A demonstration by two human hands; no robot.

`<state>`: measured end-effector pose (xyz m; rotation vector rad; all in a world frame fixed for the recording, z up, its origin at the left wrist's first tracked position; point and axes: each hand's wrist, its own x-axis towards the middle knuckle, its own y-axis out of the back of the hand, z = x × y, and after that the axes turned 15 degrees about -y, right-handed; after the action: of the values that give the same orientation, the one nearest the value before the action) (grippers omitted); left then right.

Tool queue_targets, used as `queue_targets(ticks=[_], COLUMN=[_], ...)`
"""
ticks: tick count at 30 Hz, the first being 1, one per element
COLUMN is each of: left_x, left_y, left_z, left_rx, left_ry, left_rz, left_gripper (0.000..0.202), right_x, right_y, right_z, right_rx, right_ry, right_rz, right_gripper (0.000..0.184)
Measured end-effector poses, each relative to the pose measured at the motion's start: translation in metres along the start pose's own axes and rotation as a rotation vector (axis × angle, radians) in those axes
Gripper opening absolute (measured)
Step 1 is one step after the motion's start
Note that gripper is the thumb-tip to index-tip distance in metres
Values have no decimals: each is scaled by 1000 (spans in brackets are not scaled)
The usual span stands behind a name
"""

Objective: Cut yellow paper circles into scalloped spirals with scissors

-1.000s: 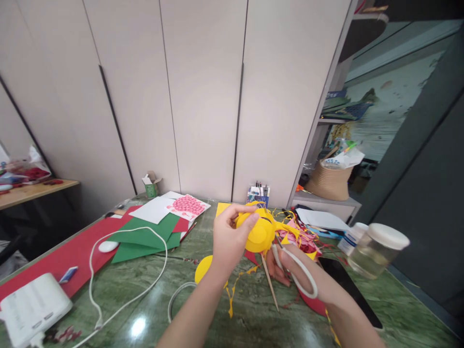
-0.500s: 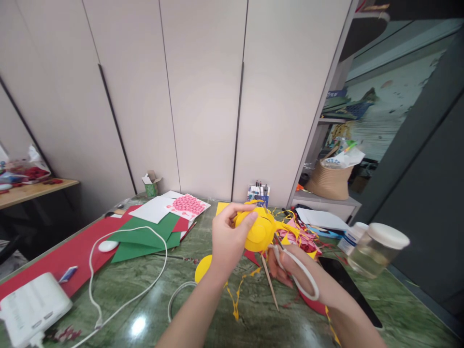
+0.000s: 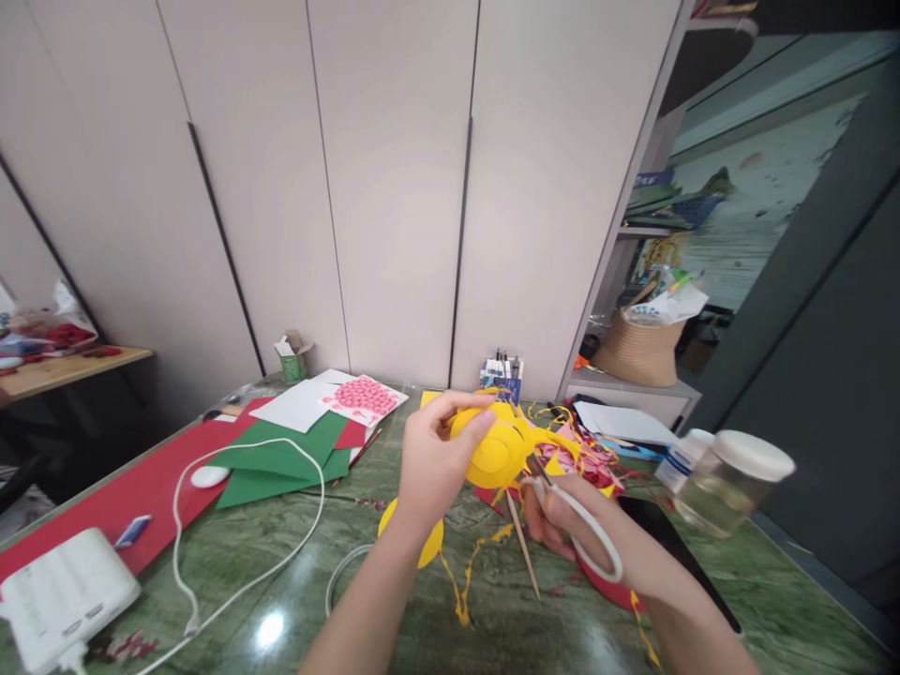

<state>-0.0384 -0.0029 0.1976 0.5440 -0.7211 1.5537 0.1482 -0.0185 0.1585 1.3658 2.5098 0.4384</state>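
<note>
We pinch one yellow disc (image 3: 498, 452) in left hand (image 3: 432, 467); second disc (image 3: 430, 549) lies on surface (image 3: 492, 637); right hand (image 3: 557, 523) grips one scissors (image 3: 596, 544).

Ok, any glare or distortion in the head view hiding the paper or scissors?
Head view: one bright reflection on the green marble tabletop, left of the work. Head view edges: pale cabinet doors lean outward, wide-angle distortion. Head view centre: round yellow paper piece and white-handled scissors show without glare.

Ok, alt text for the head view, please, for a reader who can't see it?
The left hand holds a yellow paper shape above a green marble table while the right hand holds white-handled scissors to its edge. Yellow trimmings, a wooden stick, green paper and red paper lie around.
</note>
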Motion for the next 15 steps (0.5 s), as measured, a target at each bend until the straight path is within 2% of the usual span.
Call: queue_targets(ticks=[9,15], left_x=[5,8], left_y=[12,20], left_z=[4,7], left_rx=[74,116], left_ry=[-32,4], left_rz=[-112,-190], left_gripper=[12,13], right_x=[-1,-5], right_y=[5,8], right_z=[1,-4], right_rx=[-48,-103], right_ry=[-60,-80], right_rz=[2,-7], right_gripper=[52,55])
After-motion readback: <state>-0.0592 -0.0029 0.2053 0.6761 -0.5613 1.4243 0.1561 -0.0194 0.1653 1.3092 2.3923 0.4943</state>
